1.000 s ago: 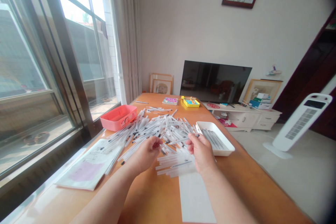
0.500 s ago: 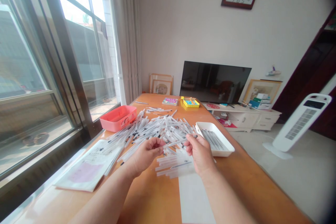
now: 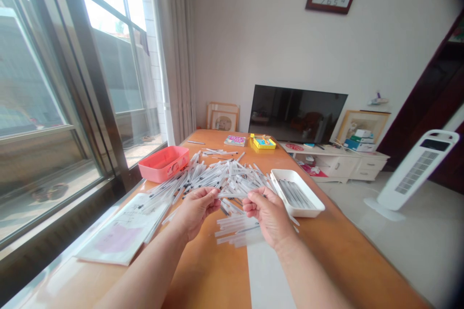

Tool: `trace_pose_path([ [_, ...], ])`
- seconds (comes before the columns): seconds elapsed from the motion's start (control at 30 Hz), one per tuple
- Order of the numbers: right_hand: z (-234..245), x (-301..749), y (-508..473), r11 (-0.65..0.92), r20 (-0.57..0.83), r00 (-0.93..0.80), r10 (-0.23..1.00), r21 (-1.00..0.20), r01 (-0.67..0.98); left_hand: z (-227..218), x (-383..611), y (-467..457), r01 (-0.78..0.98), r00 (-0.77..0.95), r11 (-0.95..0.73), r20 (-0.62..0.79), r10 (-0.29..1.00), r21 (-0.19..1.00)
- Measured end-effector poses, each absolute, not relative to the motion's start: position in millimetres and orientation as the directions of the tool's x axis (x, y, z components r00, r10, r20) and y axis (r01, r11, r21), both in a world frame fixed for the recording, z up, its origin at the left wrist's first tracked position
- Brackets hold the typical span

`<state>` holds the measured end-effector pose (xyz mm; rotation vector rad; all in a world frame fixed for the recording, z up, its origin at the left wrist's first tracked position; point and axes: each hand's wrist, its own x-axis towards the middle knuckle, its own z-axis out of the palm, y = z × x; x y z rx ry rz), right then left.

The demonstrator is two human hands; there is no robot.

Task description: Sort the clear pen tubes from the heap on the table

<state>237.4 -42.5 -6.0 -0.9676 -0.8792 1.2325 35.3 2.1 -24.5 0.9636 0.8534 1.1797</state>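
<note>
Left hand and right hand fingers pinch one thin clear pen tube by its ends, above the worktop. Looks light, stiff, slick; end grip suits it.

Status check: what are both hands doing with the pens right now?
Left hand and right hand pinch one clear pen between them, above the table. Pen pile just beyond. White tray at right, pink basket at left, both apart from the hands.
</note>
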Motion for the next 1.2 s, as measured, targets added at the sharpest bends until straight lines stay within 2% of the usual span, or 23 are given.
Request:
trace_pose_path([
  [0.13, -6, 231, -43, 0.071, 0.03, 0.139, 0.99, -0.95, -0.303, -26, 36, 0, -0.285, 0.186, 0.085, -0.032, 0.982, 0.955],
  [0.3, -4, 228, -45, 0.08, 0.049, 0.149, 0.988, -0.974, -0.21, -24, 32, 0, -0.304, 0.207, 0.068, -0.004, 0.978, 0.95],
  [0.53, -2, 225, -53, 0.028, 0.029, -0.061, 0.998, -0.999, -0.019, -23, 26, 5, -0.241, 0.184, -0.058, 0.105, 0.977, 0.969],
  [0.7, -1, 220, -54, 0.098, 0.094, -0.076, 0.993, -0.994, 0.047, -24, 26, 3, -0.128, 0.189, -0.076, 0.1, 0.977, 0.989],
  [1.2, 2, 221, -55, 0.208, 0.203, -0.071, 0.977, -0.974, 0.088, -7, 42, -13, -0.26, 0.154, -0.018, 0.06, 0.986, 0.965],
])
